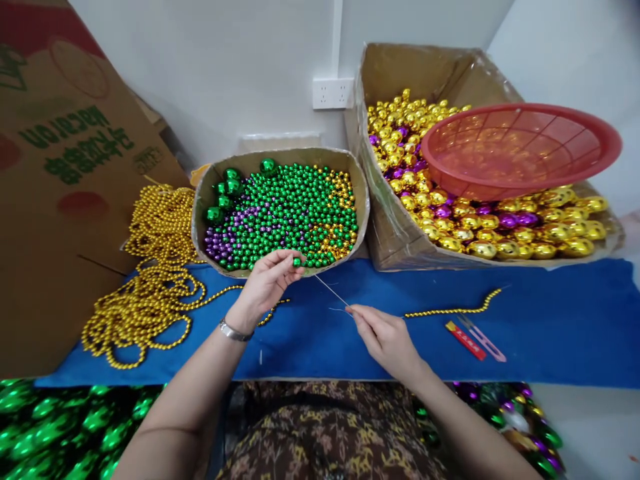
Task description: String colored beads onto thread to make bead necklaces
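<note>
My left hand (273,280) is closed, with a green bead (297,262) pinched at its fingertips just over the front rim of a cardboard box (365,207) of green, purple and gold beads. My right hand (383,333), lower and to the right, is pinched on a thin needle (333,290) that slants up toward the bead. A fine thread trails beside the right fingertips. Whether the needle tip is inside the bead I cannot tell. A short gold bead strand (273,313) lies partly hidden behind my left hand.
Gold bead strands (145,300) are heaped at the left beside a large carton (60,200). At the right, a box (400,233) of gold and purple beads carries a red plastic basket (520,153). Pink thread snips (487,343), a red packet (466,340) and a gold strand (455,311) lie on the blue cloth.
</note>
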A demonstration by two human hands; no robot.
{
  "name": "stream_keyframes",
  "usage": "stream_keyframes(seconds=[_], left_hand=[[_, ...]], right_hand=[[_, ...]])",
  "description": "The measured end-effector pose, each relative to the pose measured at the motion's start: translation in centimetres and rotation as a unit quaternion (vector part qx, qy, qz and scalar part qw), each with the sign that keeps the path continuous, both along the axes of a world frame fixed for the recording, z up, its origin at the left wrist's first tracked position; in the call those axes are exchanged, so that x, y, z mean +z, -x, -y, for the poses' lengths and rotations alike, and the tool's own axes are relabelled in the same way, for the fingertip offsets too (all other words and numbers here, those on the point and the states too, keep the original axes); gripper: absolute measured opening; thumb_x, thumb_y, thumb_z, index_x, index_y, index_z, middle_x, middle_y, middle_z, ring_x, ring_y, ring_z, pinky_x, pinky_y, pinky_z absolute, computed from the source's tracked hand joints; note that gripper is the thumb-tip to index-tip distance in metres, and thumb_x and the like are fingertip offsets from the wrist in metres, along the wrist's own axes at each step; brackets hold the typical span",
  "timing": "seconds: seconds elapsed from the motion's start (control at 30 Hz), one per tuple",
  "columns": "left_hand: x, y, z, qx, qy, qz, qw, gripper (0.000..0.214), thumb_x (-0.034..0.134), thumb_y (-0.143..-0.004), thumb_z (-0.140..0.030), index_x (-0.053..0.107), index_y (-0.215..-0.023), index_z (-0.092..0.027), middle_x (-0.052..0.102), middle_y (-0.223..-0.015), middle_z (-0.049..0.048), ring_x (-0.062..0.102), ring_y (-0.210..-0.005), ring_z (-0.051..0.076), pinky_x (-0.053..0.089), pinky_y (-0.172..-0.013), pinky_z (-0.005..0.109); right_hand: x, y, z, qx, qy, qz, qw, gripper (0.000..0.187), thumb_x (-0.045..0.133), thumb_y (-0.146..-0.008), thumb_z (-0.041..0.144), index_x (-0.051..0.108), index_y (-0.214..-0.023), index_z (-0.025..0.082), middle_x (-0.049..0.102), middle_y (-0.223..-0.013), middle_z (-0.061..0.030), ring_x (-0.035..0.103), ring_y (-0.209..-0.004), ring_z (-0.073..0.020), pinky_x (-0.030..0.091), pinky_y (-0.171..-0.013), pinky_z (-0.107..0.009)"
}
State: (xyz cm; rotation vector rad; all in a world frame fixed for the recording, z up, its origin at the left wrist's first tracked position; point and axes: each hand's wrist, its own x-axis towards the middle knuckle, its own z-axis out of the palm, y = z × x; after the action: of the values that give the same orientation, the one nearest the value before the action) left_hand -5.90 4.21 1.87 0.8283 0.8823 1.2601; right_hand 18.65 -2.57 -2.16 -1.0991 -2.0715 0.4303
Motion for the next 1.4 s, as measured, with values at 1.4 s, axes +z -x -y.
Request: stream_keyframes(seconds=[1.4], left_hand=[[-13.0,-4.3,5.1,-0.018,0.185,-0.157,0.970,0.056,0.082,-0.057,-0.054,0.072,-0.093,-0.012,0.070,-0.096,0.0100,0.066,-0.084,0.020,0.056,-0.071,0.027]], right_hand=[[10.8,-13.6,-9.3,-0.421,-0.084,-0.164,0.888,0.070,0.058,-0.087,0.044,0.028,-0.146,0.023,0.055,-0.126,-0.0134,0.064,-0.083,-0.0161,0.055,-0.072,-0.031]])
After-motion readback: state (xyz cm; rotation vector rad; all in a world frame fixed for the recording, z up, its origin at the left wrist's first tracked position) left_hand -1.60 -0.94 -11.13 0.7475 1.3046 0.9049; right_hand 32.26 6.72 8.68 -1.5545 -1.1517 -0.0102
